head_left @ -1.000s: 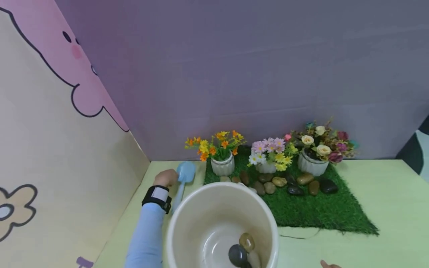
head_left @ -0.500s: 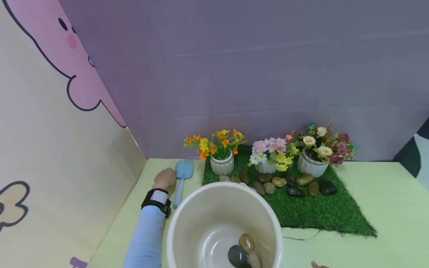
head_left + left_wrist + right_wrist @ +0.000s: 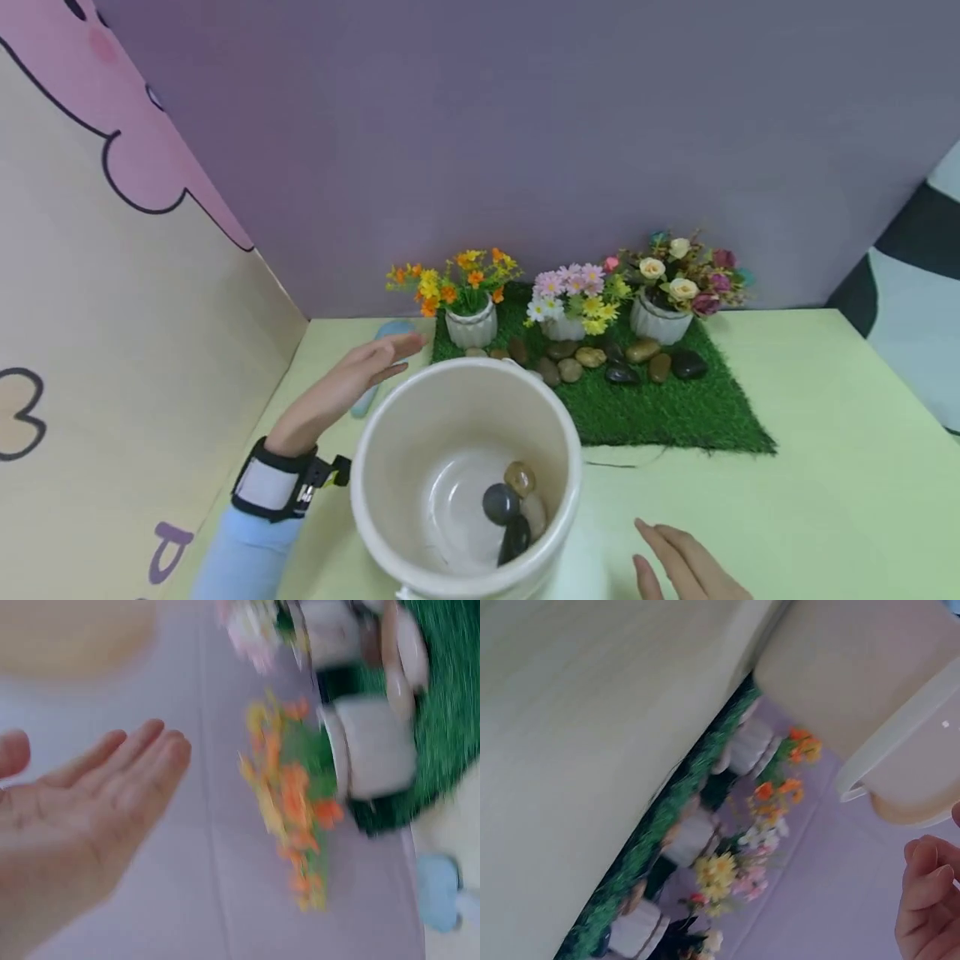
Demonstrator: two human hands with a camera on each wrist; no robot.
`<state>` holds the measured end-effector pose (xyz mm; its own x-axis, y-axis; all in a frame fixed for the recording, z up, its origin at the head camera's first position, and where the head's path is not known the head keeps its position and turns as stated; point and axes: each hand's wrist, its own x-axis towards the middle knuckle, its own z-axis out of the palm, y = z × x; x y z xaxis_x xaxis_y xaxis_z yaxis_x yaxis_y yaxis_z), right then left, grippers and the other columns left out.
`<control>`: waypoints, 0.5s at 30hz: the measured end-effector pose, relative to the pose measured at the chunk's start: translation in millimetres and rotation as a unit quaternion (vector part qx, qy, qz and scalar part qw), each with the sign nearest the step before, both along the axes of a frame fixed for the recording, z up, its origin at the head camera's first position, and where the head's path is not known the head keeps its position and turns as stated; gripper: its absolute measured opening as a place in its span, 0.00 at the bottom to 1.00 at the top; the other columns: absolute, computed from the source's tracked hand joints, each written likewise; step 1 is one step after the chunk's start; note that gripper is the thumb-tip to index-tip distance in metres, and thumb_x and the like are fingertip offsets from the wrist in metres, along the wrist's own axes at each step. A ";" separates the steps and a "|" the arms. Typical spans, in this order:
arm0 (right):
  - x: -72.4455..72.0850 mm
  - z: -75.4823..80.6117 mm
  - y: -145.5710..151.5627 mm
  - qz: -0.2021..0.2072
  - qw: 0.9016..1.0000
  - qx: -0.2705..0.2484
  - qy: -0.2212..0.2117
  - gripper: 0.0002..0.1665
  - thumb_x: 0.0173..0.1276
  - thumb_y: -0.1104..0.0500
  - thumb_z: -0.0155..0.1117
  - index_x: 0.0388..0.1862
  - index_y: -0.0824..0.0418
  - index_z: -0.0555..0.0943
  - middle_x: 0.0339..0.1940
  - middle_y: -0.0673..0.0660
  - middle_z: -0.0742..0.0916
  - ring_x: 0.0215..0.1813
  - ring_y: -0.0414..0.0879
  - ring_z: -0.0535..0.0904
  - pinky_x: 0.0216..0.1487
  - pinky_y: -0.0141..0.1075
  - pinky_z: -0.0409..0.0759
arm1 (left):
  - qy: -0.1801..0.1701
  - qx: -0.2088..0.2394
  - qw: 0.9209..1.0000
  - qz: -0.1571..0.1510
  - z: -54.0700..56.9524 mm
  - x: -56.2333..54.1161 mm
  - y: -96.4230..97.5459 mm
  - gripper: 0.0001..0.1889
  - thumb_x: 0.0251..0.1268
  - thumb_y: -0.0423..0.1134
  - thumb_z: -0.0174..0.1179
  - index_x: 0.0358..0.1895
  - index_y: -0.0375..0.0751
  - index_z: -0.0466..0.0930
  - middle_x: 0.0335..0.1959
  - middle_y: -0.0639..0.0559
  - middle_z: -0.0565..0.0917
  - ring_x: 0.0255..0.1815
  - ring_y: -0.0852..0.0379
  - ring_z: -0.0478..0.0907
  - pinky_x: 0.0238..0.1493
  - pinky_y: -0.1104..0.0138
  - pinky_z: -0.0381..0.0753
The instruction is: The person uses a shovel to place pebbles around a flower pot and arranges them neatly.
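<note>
A cream bucket [image 3: 408,429] stands at the front in the head view, with several smooth stones [image 3: 517,508] on its bottom. My left hand [image 3: 356,379] hovers left of its rim, fingers straight and holding nothing. Behind that hand lies a light blue toy shovel [image 3: 393,328], partly hidden; its blade [image 3: 437,892] also shows in the left wrist view. Right of the bucket, apart from it, my right hand [image 3: 686,567] has its fingers extended, with nothing in them. In the right wrist view, this hand [image 3: 930,900] appears below the bucket's rim.
Green artificial turf [image 3: 675,417] lies behind and right of the bucket, on the pale green table [image 3: 795,517]. On it are several stones [image 3: 622,373] and three white flower pots, with orange flowers [image 3: 450,287], daisies [image 3: 570,292] and roses [image 3: 682,287]. Walls stand behind and left.
My left hand has left the table beside the shovel, risen, and straightened toward the bucket. My right hand has come further into view from the lower right. The head view has shifted downward.
</note>
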<state>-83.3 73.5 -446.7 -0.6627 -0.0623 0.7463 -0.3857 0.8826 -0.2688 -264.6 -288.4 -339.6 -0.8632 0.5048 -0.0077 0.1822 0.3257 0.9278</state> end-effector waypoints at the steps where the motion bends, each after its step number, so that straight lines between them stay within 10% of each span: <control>1: -5.3 6.2 -5.6 0.027 0.999 -0.008 0.027 0.22 0.66 0.46 0.54 0.35 0.62 0.86 0.27 0.54 0.84 0.22 0.46 0.80 0.20 0.28 0.76 | -0.004 0.007 1.000 -0.013 4.6 4.6 1.6 0.29 0.74 0.52 0.33 0.70 0.37 0.53 0.70 0.43 0.59 0.69 0.44 0.57 0.68 0.48 0.58; 4: -22.7 17.7 -17.0 0.138 0.982 -0.054 0.117 0.22 0.69 0.51 0.50 0.32 0.66 0.85 0.24 0.56 0.82 0.21 0.43 0.76 0.19 0.24 0.73 | 0.004 0.008 1.000 -0.006 8.8 12.0 5.1 0.25 0.75 0.45 0.34 0.70 0.39 0.52 0.70 0.45 0.59 0.65 0.44 0.65 0.61 0.52 0.70; 11: -42.6 46.1 -34.8 0.334 0.894 -0.125 0.271 0.14 0.66 0.62 0.57 0.30 0.74 0.82 0.29 0.67 0.83 0.33 0.52 0.78 0.38 0.30 0.77 | 0.029 0.025 0.998 0.050 -10.3 35.0 15.5 0.22 0.72 0.30 0.32 0.66 0.41 0.63 0.70 0.46 0.60 0.63 0.42 0.66 0.52 0.58 0.79; 15: -42.1 53.6 -39.3 0.379 0.880 -0.108 0.265 0.16 0.68 0.60 0.53 0.34 0.73 0.81 0.37 0.68 0.84 0.47 0.56 0.78 0.59 0.39 0.73 | 0.060 0.016 0.996 0.070 -19.3 58.3 34.4 0.24 0.67 0.25 0.32 0.59 0.40 0.73 0.70 0.49 0.60 0.70 0.43 0.55 0.56 0.54 0.75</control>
